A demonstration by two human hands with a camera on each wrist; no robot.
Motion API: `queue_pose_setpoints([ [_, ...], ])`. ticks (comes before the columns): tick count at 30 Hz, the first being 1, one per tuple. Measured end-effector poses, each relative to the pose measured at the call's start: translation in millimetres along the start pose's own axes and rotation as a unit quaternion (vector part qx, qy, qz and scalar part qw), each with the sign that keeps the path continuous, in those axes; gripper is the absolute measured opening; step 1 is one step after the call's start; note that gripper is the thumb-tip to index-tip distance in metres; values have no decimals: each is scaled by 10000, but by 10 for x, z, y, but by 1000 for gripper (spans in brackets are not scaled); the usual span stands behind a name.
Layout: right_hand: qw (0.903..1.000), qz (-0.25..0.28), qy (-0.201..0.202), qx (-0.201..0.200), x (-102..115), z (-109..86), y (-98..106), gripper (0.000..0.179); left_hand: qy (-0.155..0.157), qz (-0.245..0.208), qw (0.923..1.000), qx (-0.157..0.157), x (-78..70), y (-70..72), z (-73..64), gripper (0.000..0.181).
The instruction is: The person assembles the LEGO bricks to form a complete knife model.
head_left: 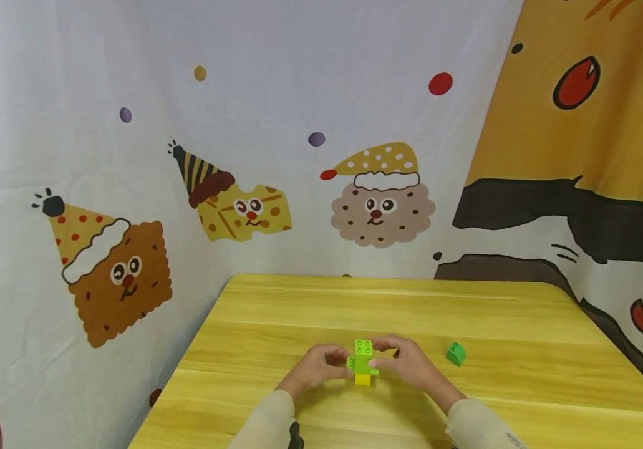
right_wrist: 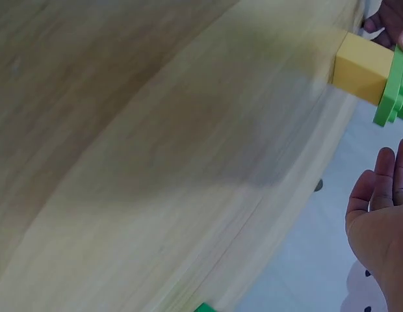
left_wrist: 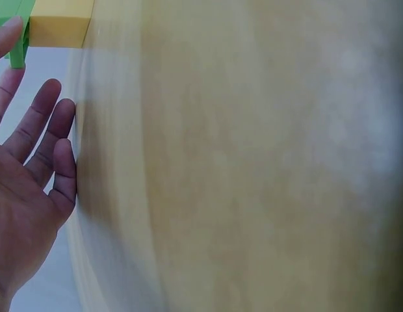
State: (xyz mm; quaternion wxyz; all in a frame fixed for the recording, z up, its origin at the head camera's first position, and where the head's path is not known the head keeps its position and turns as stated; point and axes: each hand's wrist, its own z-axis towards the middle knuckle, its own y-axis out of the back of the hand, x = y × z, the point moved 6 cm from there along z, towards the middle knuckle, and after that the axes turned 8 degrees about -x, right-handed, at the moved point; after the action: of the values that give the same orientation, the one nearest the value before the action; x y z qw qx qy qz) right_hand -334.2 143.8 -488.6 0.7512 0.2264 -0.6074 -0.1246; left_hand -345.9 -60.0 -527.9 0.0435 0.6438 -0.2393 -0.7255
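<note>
A small stack of toy building bricks stands upright on the table, with a yellow brick at the bottom. Above it a thin green plate juts out to both sides, and a light green brick with studs forms the top. My left hand pinches the stack's left side, thumb and index finger at the end of the green plate. From the right, my right hand holds the stack, its thumb on the front of the green brick and its index finger by the top. The other fingers of both hands spread away from the bricks.
A loose dark green brick with a curved side lies to the right of my right hand. The wooden table reaches back to a hanging cloth printed with cartoon figures, which also runs along the left.
</note>
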Motion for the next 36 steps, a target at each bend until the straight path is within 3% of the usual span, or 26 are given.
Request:
queue_pose_setpoints([
  [10, 9985, -213, -73, -495, -103, 9, 322, 53, 68, -30, 10000, -34, 8, -3, -5, 26],
  [22, 9927, -530, -101, -1083, -261, -56, 895, 57, 27, 41, 10000, -36, 27, -6, 3, 27],
  [36, 9807, -684, -1178, -1404, -753, -373, 1533, 77, 28, -30, 10000, -63, 6, -5, -12, 27],
])
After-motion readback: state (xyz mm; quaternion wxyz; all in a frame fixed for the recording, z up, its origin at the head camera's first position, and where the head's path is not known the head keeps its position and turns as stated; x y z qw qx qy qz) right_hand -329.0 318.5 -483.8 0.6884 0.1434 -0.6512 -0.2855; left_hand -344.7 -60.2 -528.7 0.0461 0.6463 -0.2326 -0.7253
